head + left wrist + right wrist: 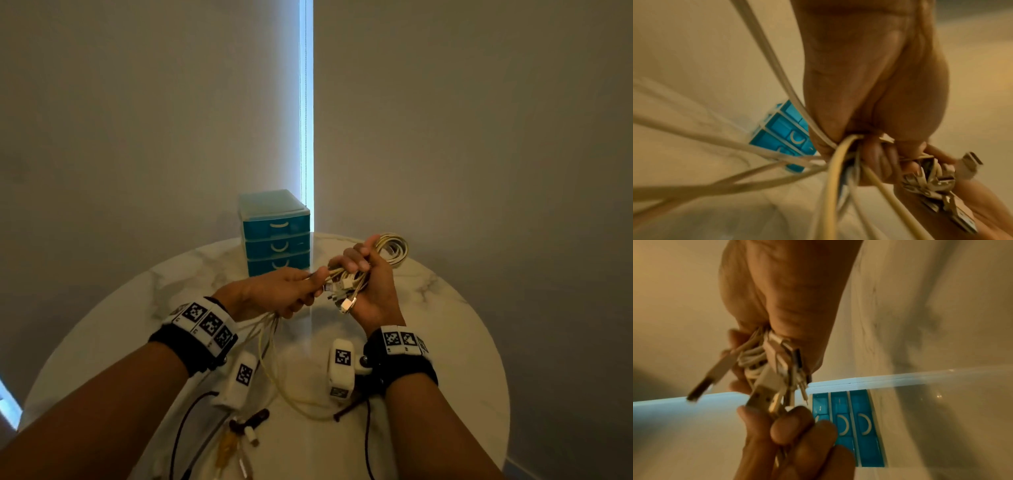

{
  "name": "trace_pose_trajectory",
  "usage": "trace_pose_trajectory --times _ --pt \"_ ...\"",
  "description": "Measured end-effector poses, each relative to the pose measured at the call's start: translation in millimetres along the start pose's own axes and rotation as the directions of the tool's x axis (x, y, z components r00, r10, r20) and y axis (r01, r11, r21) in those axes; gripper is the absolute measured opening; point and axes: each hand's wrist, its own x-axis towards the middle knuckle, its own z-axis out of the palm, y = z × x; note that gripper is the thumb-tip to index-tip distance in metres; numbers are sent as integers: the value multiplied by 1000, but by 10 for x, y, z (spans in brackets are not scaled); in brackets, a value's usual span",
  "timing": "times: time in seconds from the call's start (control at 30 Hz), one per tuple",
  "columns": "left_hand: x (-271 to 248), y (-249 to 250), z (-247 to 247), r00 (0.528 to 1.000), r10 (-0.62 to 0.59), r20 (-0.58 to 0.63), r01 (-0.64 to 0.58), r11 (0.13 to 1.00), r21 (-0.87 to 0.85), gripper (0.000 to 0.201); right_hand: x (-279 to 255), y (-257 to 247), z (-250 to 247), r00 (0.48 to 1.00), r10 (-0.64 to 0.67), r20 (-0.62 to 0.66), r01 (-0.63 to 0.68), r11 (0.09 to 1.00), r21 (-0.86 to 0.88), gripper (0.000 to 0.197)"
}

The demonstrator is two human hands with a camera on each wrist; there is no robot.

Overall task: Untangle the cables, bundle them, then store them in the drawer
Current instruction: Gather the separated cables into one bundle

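The cables (346,284) are gripped above the table (445,308) by the right hand (370,274), loose runs pinched by the left hand (274,291); bundling seems half done, the closed drawers (277,245) unused.

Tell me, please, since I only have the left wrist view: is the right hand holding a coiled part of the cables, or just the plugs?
Observer: Yes, the head view shows the right hand gripping a coiled loop of the cables that sticks out above its fist.
Operator: Thank you. Are all the drawers closed?
Observer: The drawer unit shows three drawer fronts, all pushed in.
Operator: Does any cable reach the table?
Observer: Yes, strands hang from the left hand and loop onto the table between the wrists.
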Motion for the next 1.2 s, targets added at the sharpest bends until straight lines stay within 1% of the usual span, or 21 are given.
trace_pose_trajectory --times 0.07,0.17,0.27,0.37,0.57,0.63,0.7,0.77,0.87,0.97,1.03,1.1,1.2 --pt "13 -15 83 997 10 77 0 992 -127 50 -1 -65 -39 998 -41 -46 40 999 -18 50" --pt "63 -74 186 987 -12 159 66 939 -337 40 -5 -168 -121 979 -88 -182 74 994 -79 59" --pt "99 -167 265 980 -32 195 118 884 -452 36 34 -193 -184 956 -113 -270 71 985 -159 60" --pt "100 -226 290 974 -28 226 148 835 -531 34 77 -166 -189 945 -125 -303 60 975 -215 58" --pt "159 -272 345 978 -81 191 178 801 -571 31 102 -153 -211 943 -112 -315 35 970 -241 55" --pt "184 -282 357 977 -105 183 194 790 -581 31 121 -146 -228 938 -128 -323 44 966 -255 55" --pt "198 -302 368 978 -118 171 195 799 -568 32 155 -141 -257 928 -155 -338 50 952 -301 54" --pt "205 -326 381 978 -115 173 194 801 -566 36 186 -127 -279 922 -182 -342 61 940 -336 48" --pt "186 -346 371 978 -100 180 191 772 -607 43 197 -93 -275 913 -209 -352 83 936 -341 40" --pt "152 -357 371 978 -118 171 201 743 -638 43 185 -57 -231 907 -232 -351 99 929 -358 35" --pt "132 -352 368 978 -127 167 204 767 -609 41 176 -42 -204 901 -244 -359 92 916 -391 41" --pt "136 -334 356 981 -132 138 187 824 -534 38 174 -35 -185 894 -259 -366 84 898 -431 48" --pt "144 -303 345 985 -133 108 168 878 -448 37 172 -27 -169 879 -287 -381 68 865 -496 48"
